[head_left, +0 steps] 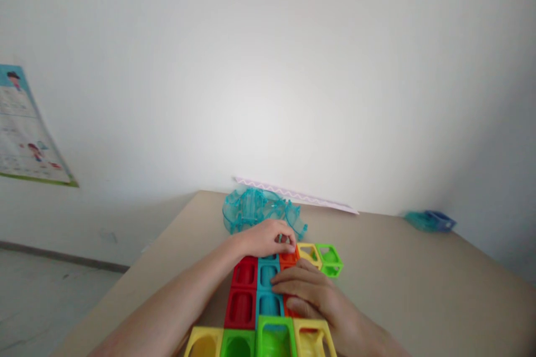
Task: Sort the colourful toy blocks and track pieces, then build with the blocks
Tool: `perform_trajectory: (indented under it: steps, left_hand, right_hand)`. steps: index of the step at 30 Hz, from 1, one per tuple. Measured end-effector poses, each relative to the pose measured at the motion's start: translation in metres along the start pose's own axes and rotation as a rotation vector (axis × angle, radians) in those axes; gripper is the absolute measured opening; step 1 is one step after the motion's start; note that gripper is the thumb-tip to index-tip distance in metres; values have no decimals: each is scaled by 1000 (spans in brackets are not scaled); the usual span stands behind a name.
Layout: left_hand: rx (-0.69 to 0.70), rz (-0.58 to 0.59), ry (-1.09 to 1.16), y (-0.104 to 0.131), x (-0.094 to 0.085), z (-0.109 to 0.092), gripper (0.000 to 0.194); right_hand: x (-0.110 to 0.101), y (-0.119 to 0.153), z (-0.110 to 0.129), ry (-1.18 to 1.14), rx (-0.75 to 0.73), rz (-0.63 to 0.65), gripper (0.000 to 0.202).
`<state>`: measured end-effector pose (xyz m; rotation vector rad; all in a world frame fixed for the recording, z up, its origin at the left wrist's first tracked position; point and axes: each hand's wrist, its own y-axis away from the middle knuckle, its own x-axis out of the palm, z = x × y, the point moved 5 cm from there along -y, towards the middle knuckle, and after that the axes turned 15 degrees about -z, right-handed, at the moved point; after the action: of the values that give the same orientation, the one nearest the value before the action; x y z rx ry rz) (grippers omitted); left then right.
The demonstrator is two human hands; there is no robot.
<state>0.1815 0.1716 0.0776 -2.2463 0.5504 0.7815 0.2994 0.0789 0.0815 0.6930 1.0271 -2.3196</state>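
Observation:
Colourful hollow plastic cube blocks stand joined in rows in front of me, with red blocks [241, 308], blue blocks [268, 304] and orange ones side by side. My left hand [268, 238] reaches over the far end, its fingers curled and closed at the edge of an orange block [288, 258]. Across the blue and orange rows lies my right hand [312, 290], fingers stretched out and touching the block tops; it partly hides the orange row. Nearest me are a green block [276, 319] and a yellow block [314, 324], with more blocks to their left.
Clear teal track pieces [250, 204] lie behind my left hand. A yellow block [309, 250] and a bright green block [330, 259] adjoin the far right side. Teal and blue pieces [439, 221] lie at the table's [402, 273] far right. A pale strip [297, 195] rests along the wall.

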Motion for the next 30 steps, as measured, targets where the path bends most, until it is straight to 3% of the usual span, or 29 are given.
perform_trajectory:
  steps: [18,30]
  left_hand:
    - [-69,16,-18,3,0,4,16]
    - [7,101,-43,5,3,1,15]
  right_hand:
    - [8,3,5,-25,67,-58,25]
    - [9,2,6,-12,69,-43,24]
